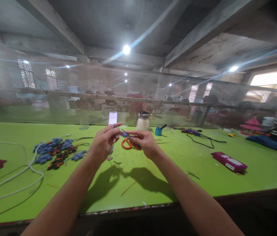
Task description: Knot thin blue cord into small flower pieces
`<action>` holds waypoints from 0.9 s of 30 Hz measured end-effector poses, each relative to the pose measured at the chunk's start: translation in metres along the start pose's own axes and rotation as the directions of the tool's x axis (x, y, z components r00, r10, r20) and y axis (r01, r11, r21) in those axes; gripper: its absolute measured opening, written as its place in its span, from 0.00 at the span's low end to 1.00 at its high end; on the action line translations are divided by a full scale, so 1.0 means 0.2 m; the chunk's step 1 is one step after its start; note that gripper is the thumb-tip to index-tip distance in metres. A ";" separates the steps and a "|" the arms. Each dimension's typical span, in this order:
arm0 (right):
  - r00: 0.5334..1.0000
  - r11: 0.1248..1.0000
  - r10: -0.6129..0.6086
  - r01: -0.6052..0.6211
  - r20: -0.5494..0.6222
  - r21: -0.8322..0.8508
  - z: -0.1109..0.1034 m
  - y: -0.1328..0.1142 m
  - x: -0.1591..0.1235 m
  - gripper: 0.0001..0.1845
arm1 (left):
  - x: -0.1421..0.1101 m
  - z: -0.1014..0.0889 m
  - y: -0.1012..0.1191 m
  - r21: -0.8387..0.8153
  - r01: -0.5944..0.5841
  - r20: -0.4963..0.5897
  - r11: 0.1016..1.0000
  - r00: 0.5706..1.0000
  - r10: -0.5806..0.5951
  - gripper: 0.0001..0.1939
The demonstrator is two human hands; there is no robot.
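My left hand point(105, 141) is closed, with fingers pinching a small blue-purple yarn piece point(125, 134) in front of my chest, above the table. A strand of light blue yarn point(111, 150) hangs below that hand. From the right, my right hand point(143, 141) meets the piece, its thumb and forefinger pressed together on a thin dark stick point(123, 130) that looks like a crochet hook; most of it is hidden by the fingers. Just beneath the hands lie orange-handled scissors point(126, 144). Blue yarn flowers point(43, 158) and dark orange-and-black yarn pieces point(61, 157) lie to the left.
Behind the hands stand a lit phone point(113, 118), a pale jar point(143, 122) and a small blue pot point(158, 131). White cables point(31, 166) cross the left side. A purple power strip point(229, 162), a tool with black cord point(191, 131) and a pink pagoda-shaped object point(251, 125) are at right.
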State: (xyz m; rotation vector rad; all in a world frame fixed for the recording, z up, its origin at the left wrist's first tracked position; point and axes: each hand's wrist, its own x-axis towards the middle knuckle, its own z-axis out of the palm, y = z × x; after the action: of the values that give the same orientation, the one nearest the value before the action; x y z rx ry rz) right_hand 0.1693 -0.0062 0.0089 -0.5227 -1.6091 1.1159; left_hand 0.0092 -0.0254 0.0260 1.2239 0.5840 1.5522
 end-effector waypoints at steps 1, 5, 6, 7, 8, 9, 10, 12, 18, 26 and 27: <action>1.000 1.000 -0.011 0.011 0.004 -0.022 0.00 0.00 0.00 0.19 | 0.00 0.00 0.00 0.021 -0.003 -0.007 1.000 1.000 0.003 0.19; 0.999 0.987 -0.047 0.048 0.013 -0.155 0.01 -0.01 -0.01 0.16 | 0.01 -0.02 -0.03 0.186 -0.017 0.007 0.982 1.000 0.016 0.24; 0.999 0.984 -0.045 0.049 0.022 -0.171 0.01 -0.01 -0.01 0.15 | 0.01 -0.02 -0.03 0.203 -0.017 0.022 0.979 1.000 0.013 0.26; 0.999 0.984 -0.039 0.044 0.031 -0.170 0.00 -0.01 -0.01 0.15 | 0.02 -0.03 -0.04 0.208 -0.018 0.036 0.978 0.999 0.011 0.27; 0.999 0.987 -0.030 0.036 0.039 -0.154 0.00 -0.01 0.00 0.16 | 0.02 -0.03 -0.04 0.207 -0.020 0.048 0.978 0.999 0.011 0.27; 0.999 0.992 -0.017 0.022 0.042 -0.125 0.00 0.00 0.00 0.16 | 0.02 -0.04 -0.04 0.211 -0.022 0.057 0.977 0.998 0.011 0.28; 0.999 0.996 0.001 0.003 0.043 -0.090 0.00 0.00 0.00 0.16 | 0.02 -0.04 -0.04 0.221 -0.022 0.063 0.975 0.998 0.008 0.28; 0.998 0.999 0.049 -0.048 0.033 -0.016 0.00 0.01 0.00 0.16 | 0.02 -0.05 -0.04 0.248 -0.012 0.066 0.969 0.998 -0.004 0.28; 0.968 0.952 0.250 -0.249 0.016 0.176 0.00 0.01 0.00 0.19 | 0.01 -0.04 -0.02 0.226 0.015 0.087 0.974 0.996 -0.036 0.31; 0.982 0.971 0.172 -0.182 0.073 0.157 -0.03 0.02 0.00 0.18 | -0.01 -0.02 0.01 0.042 0.128 0.056 0.991 0.990 -0.130 0.25; 0.984 0.975 0.162 -0.171 0.076 0.144 -0.03 0.02 0.00 0.17 | -0.01 -0.02 0.02 0.023 0.134 0.045 0.991 0.990 -0.135 0.23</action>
State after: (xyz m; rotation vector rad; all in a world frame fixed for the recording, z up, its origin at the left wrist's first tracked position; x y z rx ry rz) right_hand 0.1742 -0.0018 0.0066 -0.5346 -1.5421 1.3802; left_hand 0.0048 -0.0271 0.0269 1.2074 0.6408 1.4046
